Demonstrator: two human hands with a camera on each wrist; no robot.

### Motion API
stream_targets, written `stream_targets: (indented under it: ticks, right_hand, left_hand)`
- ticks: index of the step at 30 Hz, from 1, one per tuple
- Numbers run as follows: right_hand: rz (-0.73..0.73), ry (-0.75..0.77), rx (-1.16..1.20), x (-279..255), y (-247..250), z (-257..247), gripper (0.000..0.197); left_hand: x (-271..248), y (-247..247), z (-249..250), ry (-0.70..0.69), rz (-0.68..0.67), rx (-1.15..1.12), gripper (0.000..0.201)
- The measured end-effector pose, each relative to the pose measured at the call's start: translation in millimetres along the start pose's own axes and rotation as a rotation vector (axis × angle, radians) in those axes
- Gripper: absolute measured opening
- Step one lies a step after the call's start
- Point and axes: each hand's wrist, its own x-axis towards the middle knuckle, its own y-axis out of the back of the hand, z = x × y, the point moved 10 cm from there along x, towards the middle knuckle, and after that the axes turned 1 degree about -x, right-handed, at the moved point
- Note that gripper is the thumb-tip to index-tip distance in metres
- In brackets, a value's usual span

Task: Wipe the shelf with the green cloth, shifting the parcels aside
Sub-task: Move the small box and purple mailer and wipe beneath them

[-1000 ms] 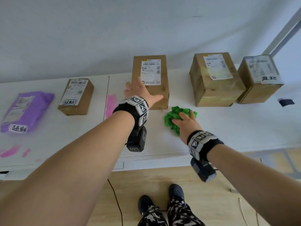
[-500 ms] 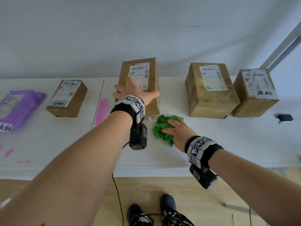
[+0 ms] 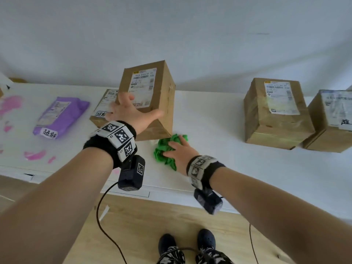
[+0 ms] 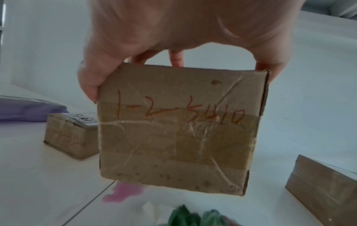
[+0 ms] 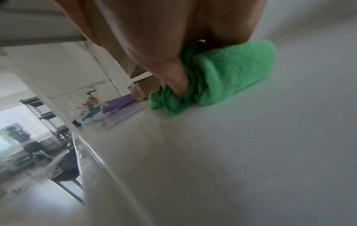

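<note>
My left hand [image 3: 133,115] grips a tall brown parcel [image 3: 152,103] from above, thumb on one side and fingers on the other. The parcel [image 4: 173,130] hangs tilted above the white shelf [image 3: 228,159], red writing on its taped end. A bunched green cloth [image 3: 163,151] lies on the shelf just right of the parcel's lower corner. My right hand [image 3: 179,151] lies on top of it. In the right wrist view the thumb [image 5: 177,85] digs into the folds of the cloth [image 5: 231,73].
A small brown box [image 3: 102,109] and a purple mailer bag [image 3: 61,115] lie left of the held parcel. Two brown parcels [image 3: 276,113] [image 3: 331,121] stand at the right. Pink stains [image 3: 35,155] mark the shelf's left part, and one pink stain [image 4: 123,191] lies under the parcel.
My left hand has lifted the tall parcel off the shelf and carried it left toward the small box. My right hand has slid the cloth left, staying beside the parcel.
</note>
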Motion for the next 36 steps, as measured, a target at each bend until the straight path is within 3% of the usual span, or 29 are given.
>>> stream_targets:
  ticks: [2,7,9,12,15,18,20,25,29,32,36]
  right_hand:
    - [0.001,-0.004,0.001,1,5,20,0.065]
    - [0.047,-0.494,0.093,7,52,135,0.051]
    - [0.006,-0.569,0.074,11,60,151,0.052]
    - [0.007,-0.519,0.007,25,68,120,0.050]
    - [0.060,-0.327,-0.027,43,67,61,0.055]
    - [0.072,-0.268,0.105,50,56,50,0.065]
    - [0.115,-0.310,0.157,48,55,72,0.065]
    - [0.147,-0.659,0.176,19,68,163,0.057]
    - [0.051,-0.708,0.161,16,83,173,0.049]
    - [0.026,-0.599,0.079,45,93,144,0.053]
    - [0.014,-0.301,-0.085,87,89,68,0.060]
  left_hand:
    - [4,5,-3,0.001,0.008,-0.024,0.090]
    - [12,10,-12,-0.001,-0.003,-0.033,0.089]
    - [16,10,-17,0.003,-0.008,-0.030,0.091]
    - [20,9,-22,0.016,-0.021,-0.039,0.094]
    - [24,9,-19,-0.013,-0.025,-0.045,0.094]
    - [30,7,-10,-0.055,-0.042,-0.033,0.090]
    - [32,3,-7,-0.062,-0.069,-0.028,0.091]
    - [30,-3,4,-0.065,-0.114,-0.050,0.095]
    - [30,6,5,-0.056,-0.078,-0.064,0.092]
    - [32,14,-1,-0.046,-0.044,-0.077,0.087]
    - [31,15,-11,-0.029,-0.024,-0.072,0.087]
